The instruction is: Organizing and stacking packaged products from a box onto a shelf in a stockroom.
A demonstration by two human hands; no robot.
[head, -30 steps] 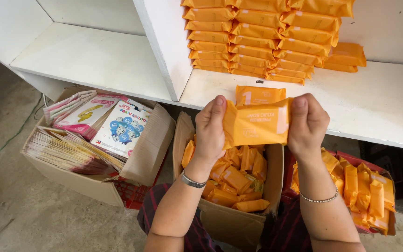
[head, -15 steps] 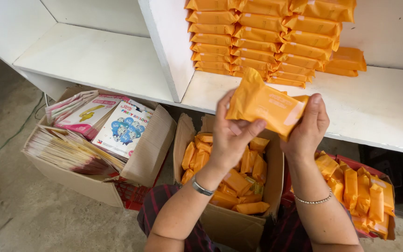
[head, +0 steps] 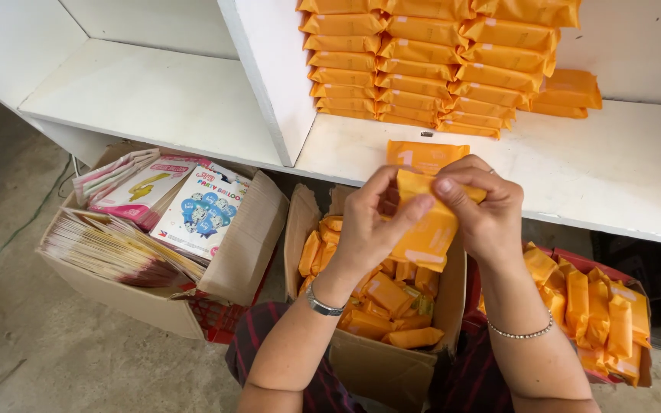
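1. That white shelf (head: 613, 176) in front of you already carries a big stack of folded orange packets (head: 430, 65), rows deep, so plenty looks done.
2. Cardboard box (head: 392, 367) under your arms still has a heap of loose orange packets in it, and the red bin (head: 636, 367) on your right has more. Lots left, I'd say.
3. Box of party balloon packs (head: 193, 206) sits off to your left, untouched.
4. The orange packet (head: 426, 237) is up over the open box: your left hand (head: 369, 229) and right hand (head: 483, 206) both pinch its top edge, grip closed on it, mid-fold by the look of it.
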